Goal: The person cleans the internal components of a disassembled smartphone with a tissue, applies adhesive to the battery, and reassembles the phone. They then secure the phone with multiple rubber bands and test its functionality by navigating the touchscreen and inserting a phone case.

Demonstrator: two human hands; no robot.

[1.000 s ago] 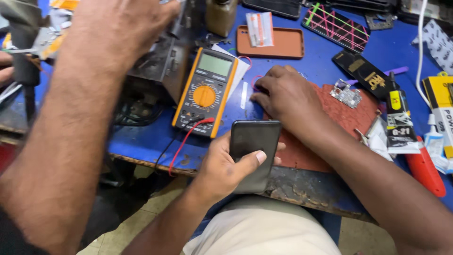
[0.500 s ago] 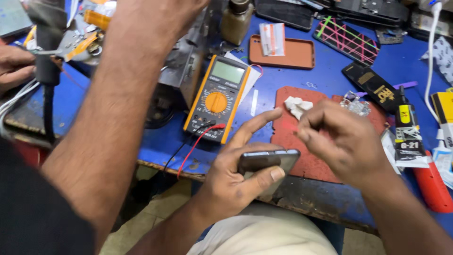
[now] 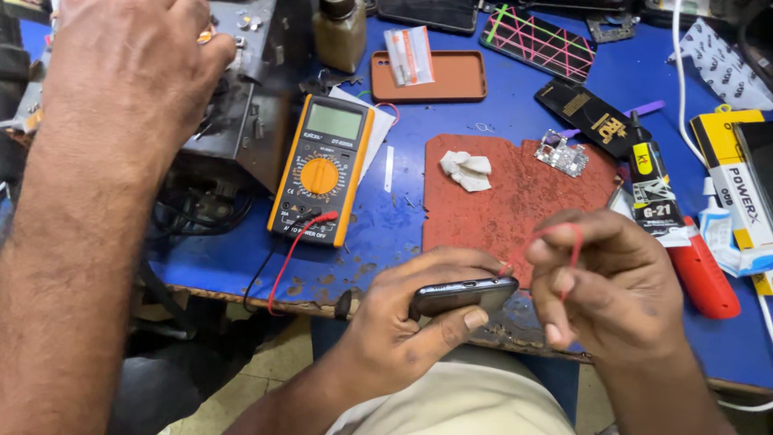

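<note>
- I hold a dark phone (image 3: 460, 295) flat on its side in my left hand (image 3: 403, 330), fingers wrapped tight around it, right at the near edge of the blue table (image 3: 403, 225).
- My right hand (image 3: 604, 290) is just beside the phone. Its fingers pinch a thin red band (image 3: 564, 235).
- Behind my hands lies a worn red mat (image 3: 507, 201). On it sit a crumpled white wipe (image 3: 465, 170) and a small circuit board (image 3: 561, 153).
- Left of the mat is a yellow meter (image 3: 320, 171) with a red wire (image 3: 291, 256) hanging over the table edge.
- Farther back, an orange phone case (image 3: 451, 80) lies open side up like a tray, with a small packet (image 3: 408, 55) in it.
- A brown bottle (image 3: 339, 32) stands near it. I cannot tell what is inside.
- A glue tube (image 3: 654, 193) lies to the right.
- Another person's arm (image 3: 88, 201) reaches in on the left.
</note>
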